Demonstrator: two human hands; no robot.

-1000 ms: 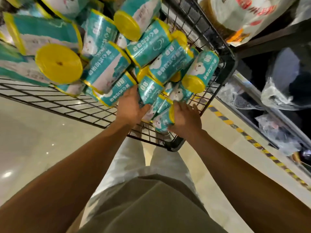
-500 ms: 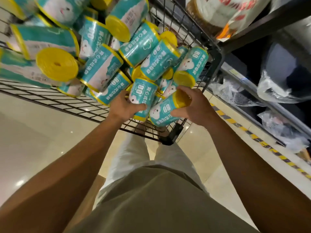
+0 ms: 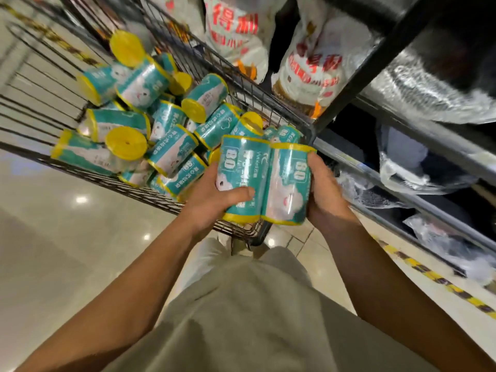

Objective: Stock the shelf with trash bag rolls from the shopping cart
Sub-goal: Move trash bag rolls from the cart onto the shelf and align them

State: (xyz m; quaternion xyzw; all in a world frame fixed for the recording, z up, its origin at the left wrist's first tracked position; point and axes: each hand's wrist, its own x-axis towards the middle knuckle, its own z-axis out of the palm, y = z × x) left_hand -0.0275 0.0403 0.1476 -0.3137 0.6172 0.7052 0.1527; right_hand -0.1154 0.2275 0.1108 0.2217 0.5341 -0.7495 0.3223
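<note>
Glossy pale floor tiles [image 3: 67, 237] are reflecting ceiling lights beside a black-and-yellow striped strip [image 3: 440, 281] running along the dark metal shelf [image 3: 418, 140], where crinkly clear-wrapped goods and printed sacks [image 3: 308, 68] are sitting. The left hand [image 3: 212, 197] and right hand [image 3: 326, 191] are each wrapping a grip around one teal, film-wrapped, yellow-edged cylindrical roll [image 3: 241, 178], second roll [image 3: 288, 183], the two touching above the cart's near corner. More rolls [image 3: 161, 124] are lying jumbled in the black wire cart [image 3: 268, 103].

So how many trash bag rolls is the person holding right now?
2. One roll is in the left hand, the other roll in the right hand, pressed side by side above the cart's near corner. A further roll hidden behind them cannot be ruled out.
</note>
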